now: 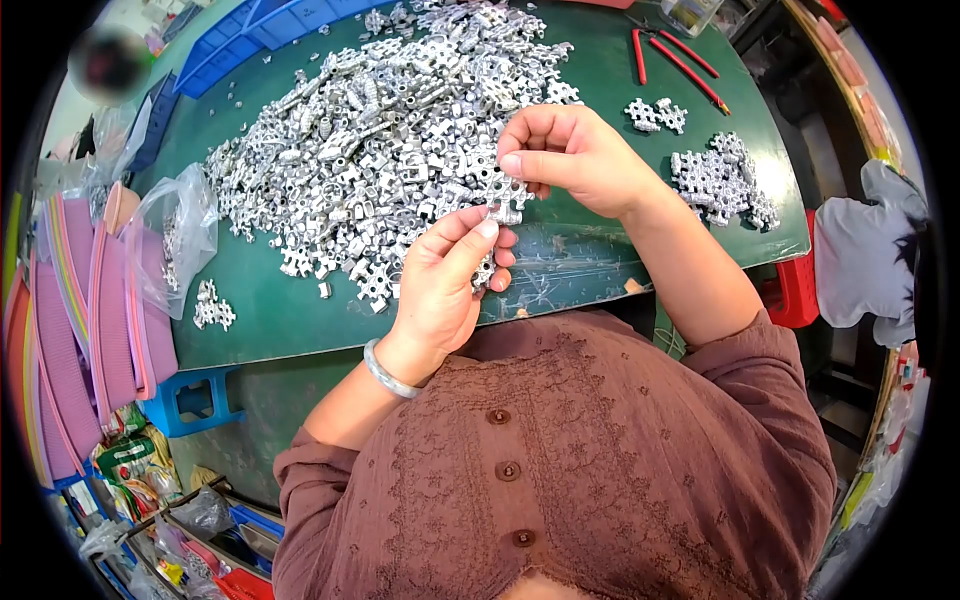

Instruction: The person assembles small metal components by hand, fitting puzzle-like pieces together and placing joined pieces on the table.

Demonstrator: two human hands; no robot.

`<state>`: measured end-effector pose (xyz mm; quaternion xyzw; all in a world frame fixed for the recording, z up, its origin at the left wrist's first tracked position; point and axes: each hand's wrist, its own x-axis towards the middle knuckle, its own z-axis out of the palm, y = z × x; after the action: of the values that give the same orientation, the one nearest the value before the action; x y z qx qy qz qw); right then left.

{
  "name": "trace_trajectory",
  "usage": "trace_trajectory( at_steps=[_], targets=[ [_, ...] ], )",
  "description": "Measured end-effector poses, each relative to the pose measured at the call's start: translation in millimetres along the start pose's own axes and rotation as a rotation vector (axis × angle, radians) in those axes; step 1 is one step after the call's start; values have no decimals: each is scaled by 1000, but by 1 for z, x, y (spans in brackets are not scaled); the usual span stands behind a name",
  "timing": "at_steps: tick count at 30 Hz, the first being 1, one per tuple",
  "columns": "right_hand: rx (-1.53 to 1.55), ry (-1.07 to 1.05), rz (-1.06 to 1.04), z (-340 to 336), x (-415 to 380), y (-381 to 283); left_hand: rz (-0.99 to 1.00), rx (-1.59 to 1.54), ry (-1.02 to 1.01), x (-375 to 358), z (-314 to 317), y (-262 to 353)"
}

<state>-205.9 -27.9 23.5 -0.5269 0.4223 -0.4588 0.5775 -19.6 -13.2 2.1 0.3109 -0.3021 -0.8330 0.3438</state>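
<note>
Between my two hands is a silvery cast metal piece [506, 198] with knobbed, holed edges. My left hand [448, 275] is closed, thumb and fingers pinching the lower end of this piece, and a pale bangle circles that wrist. My right hand [575, 160] pinches at its upper end, thumb against curled fingers; the exact contact is partly hidden. Just beyond both hands spreads a large heap of small silvery metal castings [370, 150] on the green table [590, 255].
A cluster of joined castings [715, 180] lies right, with a smaller pair [656, 115] above it. Red-handled pliers [675, 60] rest at the back right. Blue bins [225, 45] stand back left. One loose casting [212, 307] is near the left edge, beside a plastic bag [185, 225].
</note>
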Motion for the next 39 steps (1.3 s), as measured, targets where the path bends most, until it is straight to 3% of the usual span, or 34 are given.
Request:
trace_trajectory(
  at_steps=[25,28,32,36,39],
  targets=[
    [65,-150,-111,-6,-1,4,2,-45,25,1,-2,0],
    [-39,-302,-370,-7,1,3,-14,-107,-9,0,1,5],
    [7,-84,-81,-10,0,0,-57,-296,-93,1,-4,5],
    [-493,141,-234,-14,9,20,-71,-365,-185,1,-14,3],
    [-1090,184,-521,-12,14,23,-45,-394,-239,-1,-16,4]
  ],
)
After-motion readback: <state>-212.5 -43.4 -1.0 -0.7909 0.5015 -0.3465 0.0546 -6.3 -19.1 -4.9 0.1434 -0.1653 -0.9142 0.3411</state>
